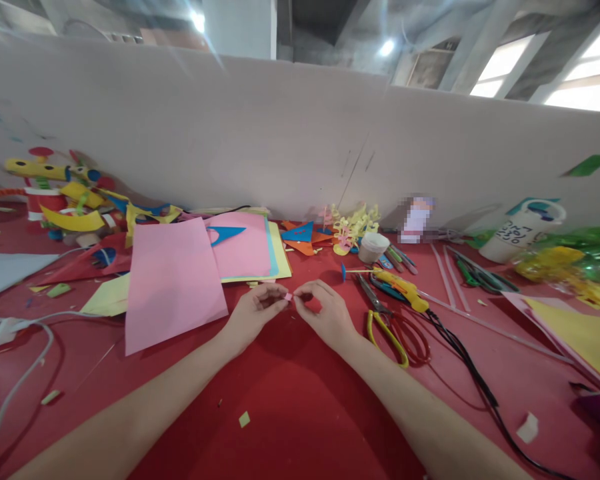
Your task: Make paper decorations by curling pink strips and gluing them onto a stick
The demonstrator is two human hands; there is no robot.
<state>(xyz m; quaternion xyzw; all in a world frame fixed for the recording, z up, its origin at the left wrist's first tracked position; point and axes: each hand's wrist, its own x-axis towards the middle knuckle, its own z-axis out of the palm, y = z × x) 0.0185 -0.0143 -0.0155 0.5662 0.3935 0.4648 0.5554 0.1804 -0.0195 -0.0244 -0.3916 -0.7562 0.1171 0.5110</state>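
Over the middle of the red table (280, 407), my left hand (257, 310) pinches a tiny pink piece (289, 297) between thumb and finger. My right hand (325, 310) is closed just right of it, its thumb and fingertips together close to the piece; whether they grip part of it is too small to tell. Left of my left hand lies a pink sheet (175, 283), partly over a stack of coloured sheets (280, 257). Scissors with yellow and red handles (387, 337) and a yellow glue gun (403, 288) rest to the right of my right hand.
Behind my hands stand a white cup (373, 247) and yellow paper figures (357, 223). A white cylinder (523, 233) leans at the right, near green-handled scissors (467, 272). A black cable (473, 373) crosses the right side; a white cable (45, 340) curves at the left.
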